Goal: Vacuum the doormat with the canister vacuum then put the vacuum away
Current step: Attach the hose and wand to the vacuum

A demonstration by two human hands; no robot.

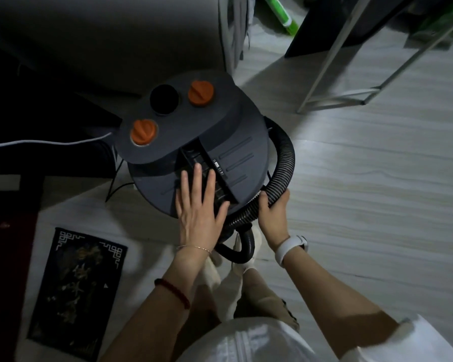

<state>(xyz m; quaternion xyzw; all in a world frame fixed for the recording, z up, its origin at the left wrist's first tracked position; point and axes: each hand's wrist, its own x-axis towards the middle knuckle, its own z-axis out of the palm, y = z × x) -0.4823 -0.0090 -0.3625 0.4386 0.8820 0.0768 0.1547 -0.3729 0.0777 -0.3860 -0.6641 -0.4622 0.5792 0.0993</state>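
The dark grey canister vacuum (pixel 207 121) stands on the pale floor in the middle of the head view, with two orange knobs and a round black port on its lid. Its black ribbed hose (pixel 285 158) curls around the right side and loops down in front. My left hand (pixel 198 205) lies flat, fingers spread, on the lid beside the recessed handle. My right hand (pixel 272 210) is closed around the hose at the canister's near right edge. The dark patterned doormat (pixel 76 286) lies on the floor at lower left, apart from the vacuum.
A white cable (pixel 47 142) runs in from the left toward the vacuum, and a thin black cord trails under it. A grey wall or cabinet stands behind. White frame legs (pixel 332 97) and a green roll (pixel 285 17) occupy the upper right. My legs are below.
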